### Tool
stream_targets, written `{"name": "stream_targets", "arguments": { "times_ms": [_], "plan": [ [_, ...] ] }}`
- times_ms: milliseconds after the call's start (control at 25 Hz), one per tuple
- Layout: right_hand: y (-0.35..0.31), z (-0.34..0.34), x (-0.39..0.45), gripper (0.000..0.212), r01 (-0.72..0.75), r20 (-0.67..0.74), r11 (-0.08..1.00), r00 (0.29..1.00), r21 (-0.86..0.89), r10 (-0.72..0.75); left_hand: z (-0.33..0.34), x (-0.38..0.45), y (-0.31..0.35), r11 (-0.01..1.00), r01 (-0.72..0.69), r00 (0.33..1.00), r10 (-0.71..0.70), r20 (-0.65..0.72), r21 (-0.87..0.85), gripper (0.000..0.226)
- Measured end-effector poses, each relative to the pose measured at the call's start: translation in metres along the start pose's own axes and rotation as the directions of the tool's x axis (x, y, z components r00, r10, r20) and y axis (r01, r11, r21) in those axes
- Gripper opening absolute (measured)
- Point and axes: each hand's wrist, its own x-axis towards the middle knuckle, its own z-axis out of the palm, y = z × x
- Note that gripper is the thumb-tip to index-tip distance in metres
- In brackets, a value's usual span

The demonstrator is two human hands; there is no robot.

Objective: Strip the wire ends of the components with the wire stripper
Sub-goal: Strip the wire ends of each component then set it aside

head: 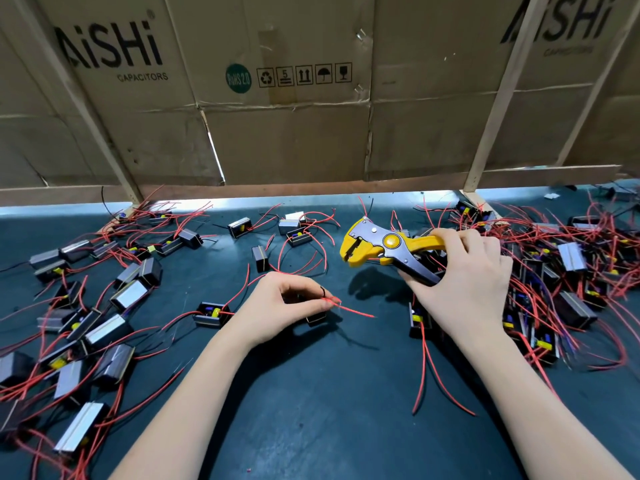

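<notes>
A dark teal workbench mat (332,393) carries small black boxed components (211,314) with red wires (424,368), scattered across its left side (79,327) and heaped thickly at the right (568,289); cardboard boxes (284,98) stand along its far edge.

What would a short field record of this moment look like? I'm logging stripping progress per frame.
tool: wire stripper, yellow, off the mat, head pointing left
right hand: grips the stripper handles
left hand: pinches a red wire, holding a black component
wire end: points right, not yet in the stripper's head
surface: dark mat
surroundings: component piles left and right
</notes>
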Motion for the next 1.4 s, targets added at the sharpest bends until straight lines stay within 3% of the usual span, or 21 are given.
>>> {"name": "stream_targets", "arguments": {
  "times_ms": [520,1120,1400],
  "plan": [
    [-0.003,0.001,-0.002,0.064,0.009,0.021,1.000,1.000,-0.018,-0.009,0.015,0.008,-0.006,0.996,0.042,0.969,-0.059,-0.240,-0.075,0.016],
    [-0.012,0.003,-0.006,0.062,0.067,-0.046,0.997,0.997,-0.037,-0.069,0.020,0.006,-0.003,0.999,0.043,0.955,-0.042,-0.295,-0.003,0.023],
    [-0.012,0.001,-0.006,0.062,0.086,-0.039,0.993,0.995,-0.080,-0.089,0.020,0.007,-0.005,0.996,0.057,0.944,-0.076,-0.322,-0.068,0.024]
  ]
}}
